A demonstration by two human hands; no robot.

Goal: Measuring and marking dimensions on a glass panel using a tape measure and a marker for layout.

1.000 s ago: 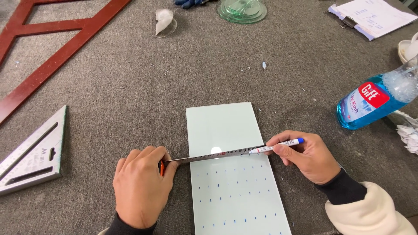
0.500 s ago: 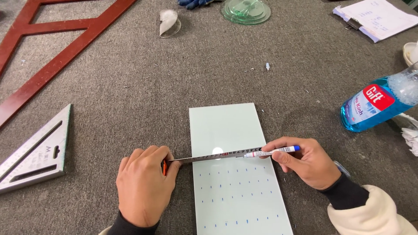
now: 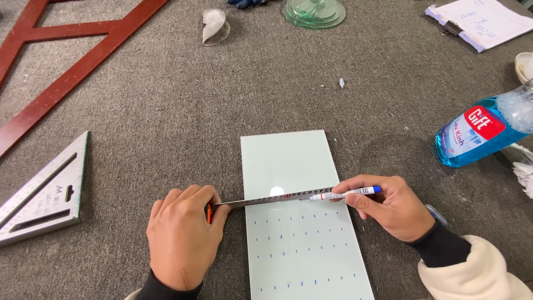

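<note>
- While the lower edge of the frame cuts off the near end of the pale green rectangular glass pane (image 3: 288, 166), its far short edge shows whole at the centre, and its long axis runs from the bottom of the frame upward, leaning slightly left.
- The left hand (image 3: 180, 241), at lower centre-left, is closed over an orange-edged tape measure case (image 3: 209, 213); the case is almost wholly hidden under the fingers, so its shape cannot be made out.
- The steel measuring tape blade (image 3: 266, 199) stretches from that hand across the pane, its long axis nearly level, rising a little toward the right of the frame; its markings are too small to read.
- The right hand (image 3: 388, 208), at lower centre-right, pinches a white marker pen with a blue cap end (image 3: 345, 194); the pen lies almost along the blade, tip pointing left and resting on the pane's right edge.
- Rows of short blue marks (image 3: 302, 250) dot the lower half of the pane.
- A silver metal triangular square (image 3: 44, 194) lies at the left edge, partly cut off.
- A blue liquid-filled plastic bottle (image 3: 483, 133) lies on its side at the right edge, its top end out of frame.
- All of it rests on a grey carpeted surface (image 3: 166, 111).
</note>
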